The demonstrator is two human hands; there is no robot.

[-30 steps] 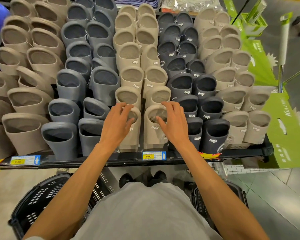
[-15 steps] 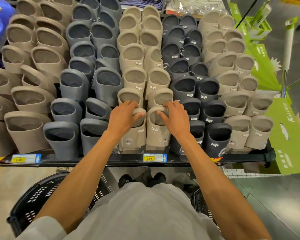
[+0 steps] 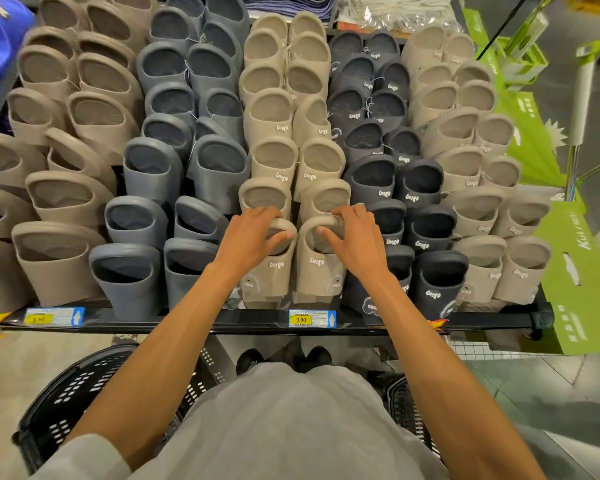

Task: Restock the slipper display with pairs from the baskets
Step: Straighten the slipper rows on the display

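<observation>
A sloped display shelf (image 3: 222, 320) holds rows of beige, grey and dark slippers standing on end. At the front of the middle beige column stands a pair: a left beige slipper (image 3: 274, 271) and a right beige slipper (image 3: 317, 271). My left hand (image 3: 250, 240) grips the top strap of the left one, thumb inside the opening. My right hand (image 3: 354, 237) grips the strap of the right one the same way. Both slippers stand upright on the shelf, touching each other.
A black basket (image 3: 66, 396) sits on the floor at lower left, another black basket (image 3: 406, 407) at lower right, mostly hidden by my body. Yellow price tags (image 3: 302, 319) hang on the shelf's front edge. Green cardboard stand (image 3: 582, 289) borders the right.
Both hands have slid slightly up and curled tighter over the straps of the front beige pair, which now stand straighter against the row behind.
</observation>
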